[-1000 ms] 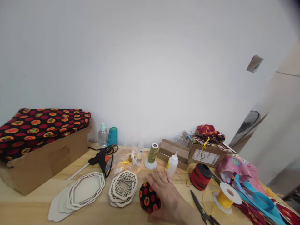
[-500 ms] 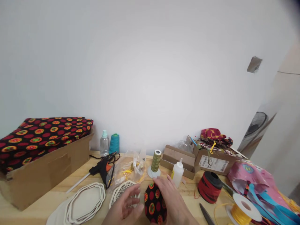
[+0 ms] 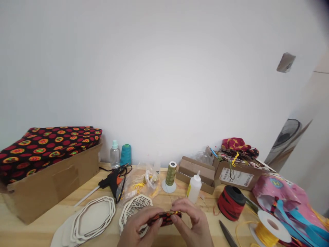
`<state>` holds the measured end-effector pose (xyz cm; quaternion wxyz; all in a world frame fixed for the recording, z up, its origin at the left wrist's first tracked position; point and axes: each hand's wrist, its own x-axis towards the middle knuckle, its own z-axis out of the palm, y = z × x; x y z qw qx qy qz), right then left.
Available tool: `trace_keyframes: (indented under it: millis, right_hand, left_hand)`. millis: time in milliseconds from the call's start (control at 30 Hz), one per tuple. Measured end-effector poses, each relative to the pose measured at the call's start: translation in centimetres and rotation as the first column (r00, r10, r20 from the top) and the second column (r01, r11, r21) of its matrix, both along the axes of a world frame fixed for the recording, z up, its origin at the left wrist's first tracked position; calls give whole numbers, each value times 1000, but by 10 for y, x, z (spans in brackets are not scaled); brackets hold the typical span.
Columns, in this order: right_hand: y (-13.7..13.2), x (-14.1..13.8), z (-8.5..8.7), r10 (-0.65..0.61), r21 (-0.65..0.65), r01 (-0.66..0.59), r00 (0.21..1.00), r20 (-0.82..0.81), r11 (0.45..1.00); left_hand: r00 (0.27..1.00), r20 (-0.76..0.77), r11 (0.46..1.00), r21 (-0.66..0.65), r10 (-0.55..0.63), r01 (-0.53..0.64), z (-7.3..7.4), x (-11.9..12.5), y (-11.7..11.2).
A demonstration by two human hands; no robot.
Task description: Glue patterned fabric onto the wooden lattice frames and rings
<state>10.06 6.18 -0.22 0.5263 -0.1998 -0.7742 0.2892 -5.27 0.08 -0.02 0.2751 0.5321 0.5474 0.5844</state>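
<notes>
Both my hands hold a small fabric-covered disc (image 3: 166, 217), black with red and orange dots, lifted off the wooden table (image 3: 51, 216) and seen edge-on. My left hand (image 3: 140, 228) pinches its left end. My right hand (image 3: 191, 223) grips its right end with curled fingers. Just behind my left hand lies a stack of cut-out lattice wooden shapes (image 3: 135, 207). A white glue bottle (image 3: 194, 187) and a spool of olive thread (image 3: 170, 175) stand just beyond my hands.
A stack of pale wavy frames (image 3: 88, 219) and a black glue gun (image 3: 113, 181) lie left. A cardboard box (image 3: 48, 185) topped with dotted fabric (image 3: 46, 140) stands far left. Red ribbon roll (image 3: 231, 202), scissors (image 3: 227, 233), yellow cord spool (image 3: 269, 230), small boxes (image 3: 236, 175) and pink bag (image 3: 277, 192) crowd the right.
The disc lay flat on the table under my right hand. My left hand came in, and both hands have raised the disc and tipped it edge-on.
</notes>
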Motion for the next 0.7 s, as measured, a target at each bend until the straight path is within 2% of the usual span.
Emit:
trace_keyframes:
  millis: [100,233,333,500,700]
  right_hand:
    - [-3,-5,-2,38,-48,-42,995,-96,998]
    - [-5,-7,-9,58,-66,-63,996,-74,996]
    - [-7,-6,-10,50,-50,-53,997,-57,997]
    - [-8,-4,-5,30,64,-27,999,-39,998]
    - [-8,-1,-1,-51,222,47,999,9,974]
  left_hand:
    - [977,-213,978,205,0,44,-5,-6,0]
    - [915,-402,905,399,29,146,-12,-14,-1]
    - [881,-471,875,441,38,198,-12,-16,-1]
    - [853,-520,831,491,39,261,-7,-15,-1]
    - [824,-559,810,521,87,268,-12,-20,-1]
